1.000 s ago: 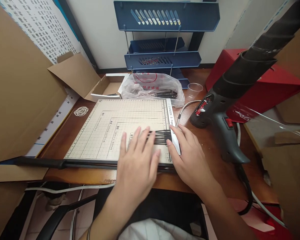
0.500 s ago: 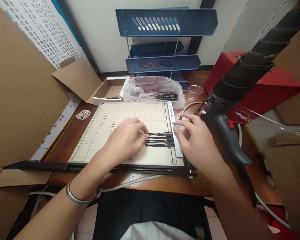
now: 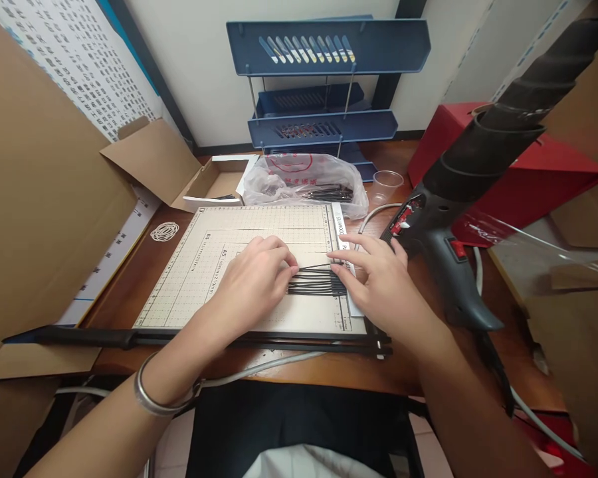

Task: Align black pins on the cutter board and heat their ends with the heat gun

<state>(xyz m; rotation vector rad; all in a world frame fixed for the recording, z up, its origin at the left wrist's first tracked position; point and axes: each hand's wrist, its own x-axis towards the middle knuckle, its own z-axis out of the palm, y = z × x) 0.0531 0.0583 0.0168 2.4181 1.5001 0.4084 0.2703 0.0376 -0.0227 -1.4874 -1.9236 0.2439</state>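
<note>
A row of thin black strands [image 3: 315,284] lies side by side across the gridded board of a paper trimmer [image 3: 259,229]; their right ends look thicker and reach the white ruled strip. My left hand [image 3: 262,272] rests on the board, thumb and index finger pinched at the left end of the uppermost strand. Over the strands' right ends is my right hand [image 3: 379,272], its fingers spread and its thumb tip at the top strand's end. The trimmer's black blade arm [image 3: 259,337] runs along the near edge.
A heat gun [image 3: 443,212] stands at the right before a red box [image 3: 508,172]. Behind the trimmer are a plastic bag [image 3: 279,189] with black pieces, a clear cup [image 3: 387,186] and an open carton [image 3: 224,174]. White rings [image 3: 164,231] lie left; blue tray shelves [image 3: 323,50] rise behind.
My right hand has moved left from the white strip onto the right ends of the strands. My left hand stays nearly in place, still pinching. The view has shifted slightly.
</note>
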